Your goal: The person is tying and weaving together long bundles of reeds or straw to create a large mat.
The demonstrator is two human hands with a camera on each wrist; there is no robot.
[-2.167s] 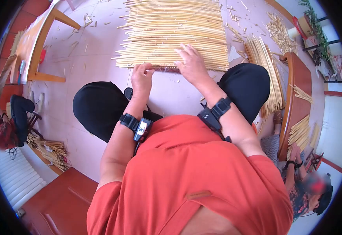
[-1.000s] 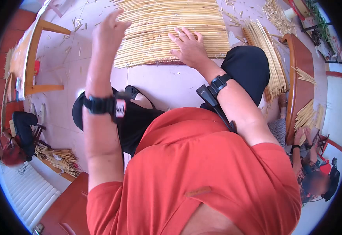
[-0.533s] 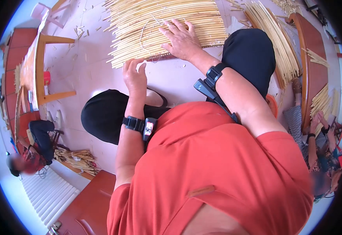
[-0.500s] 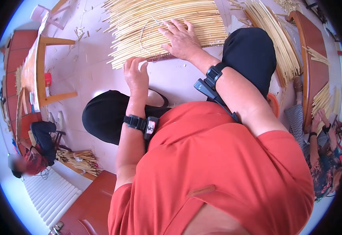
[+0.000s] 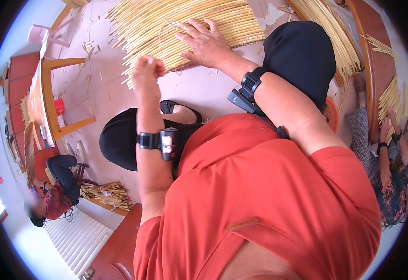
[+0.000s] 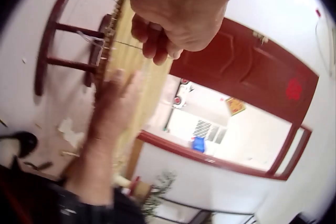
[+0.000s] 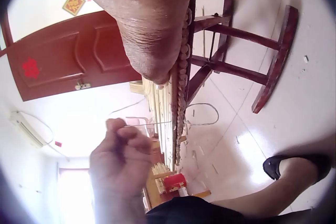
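Note:
A mat of pale reed stalks, sewn across with white stitches, lies in front of the person. The left hand is at its near left corner, fingers curled. In the right wrist view the left hand pinches a thin thread, which runs straight to the mat's bound edge. More thread loops out below that edge. The right hand rests on top of the mat with fingers spread, right of a loose piece of white thread. In the left wrist view the thread crosses the stalks to the curled fingers.
Dark red wooden legs stand under the mat. Long stalks lie to the right, by a brown wooden bench. A table stands left. Two other people sit at the sides. Stalk scraps litter the floor.
The left hand left the near edge, swung up high on the left, came back low with its fingers apart, and is now curled at the corner. The right hand stays on the mat.

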